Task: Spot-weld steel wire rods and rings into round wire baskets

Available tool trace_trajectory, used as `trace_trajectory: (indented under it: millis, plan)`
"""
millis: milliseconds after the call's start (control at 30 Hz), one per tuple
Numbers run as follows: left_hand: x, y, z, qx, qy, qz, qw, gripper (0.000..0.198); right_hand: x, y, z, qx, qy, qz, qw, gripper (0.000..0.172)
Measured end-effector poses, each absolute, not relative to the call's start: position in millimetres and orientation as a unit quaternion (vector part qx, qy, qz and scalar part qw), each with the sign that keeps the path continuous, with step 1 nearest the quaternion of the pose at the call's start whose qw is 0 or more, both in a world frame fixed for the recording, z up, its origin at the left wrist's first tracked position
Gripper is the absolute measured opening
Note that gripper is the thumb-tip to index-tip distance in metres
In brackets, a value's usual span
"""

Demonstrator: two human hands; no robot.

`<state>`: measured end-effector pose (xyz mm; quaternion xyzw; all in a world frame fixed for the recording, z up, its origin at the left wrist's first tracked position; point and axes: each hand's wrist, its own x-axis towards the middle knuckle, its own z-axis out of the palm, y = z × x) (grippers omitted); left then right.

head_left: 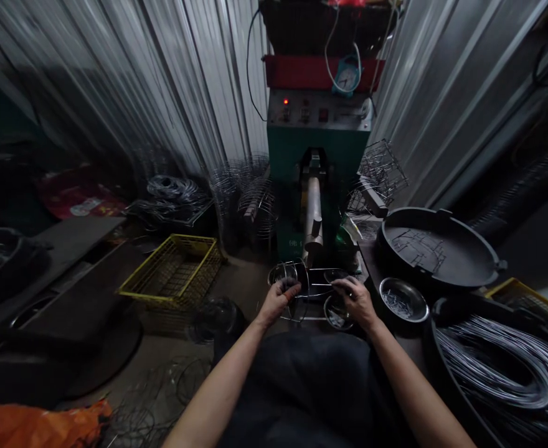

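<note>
My left hand (279, 300) is closed on a round wire frame (307, 292), held low in front of the green machine (283, 186). To its right, my right hand (355, 298) has its fingers pressed together above a small metal bowl (338, 313); what is between the fingertips is too small to make out. The machine's metal electrode arm (314, 214) points toward me just beyond both hands. A steel bowl of short metal pieces (398, 302) sits right of my right hand.
A yellow wire basket (174, 267) stands at the left. On the right are a large black tray (442, 246) with wire parts and a black tub holding wire rings (502, 361). Wire coils (174, 190) lie at the back left.
</note>
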<state>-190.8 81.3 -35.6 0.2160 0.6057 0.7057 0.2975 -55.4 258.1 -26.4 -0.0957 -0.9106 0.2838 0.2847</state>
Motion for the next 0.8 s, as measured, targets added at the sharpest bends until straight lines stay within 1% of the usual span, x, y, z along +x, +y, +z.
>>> trace_trajectory:
  millis: [233,400,500,800]
  plan:
    - [-188,87,-40,0.167,0.590,0.721,0.324,0.031,-71,267,-39,-0.078,-0.915,0.268,0.291,0.018]
    - [-191,90,-42,0.154,0.590,0.727,0.316,0.032,-77,269,-35,-0.071,-0.927,0.242,0.276,0.017]
    - [-192,92,-42,0.132,0.577,0.736,0.328,0.033,-80,271,-32,-0.067,-0.929,0.235,0.276,0.017]
    - [-202,99,-48,0.161,0.545,0.758,0.320,0.030,-93,278,-27,-0.046,-0.930,0.236,0.278,0.015]
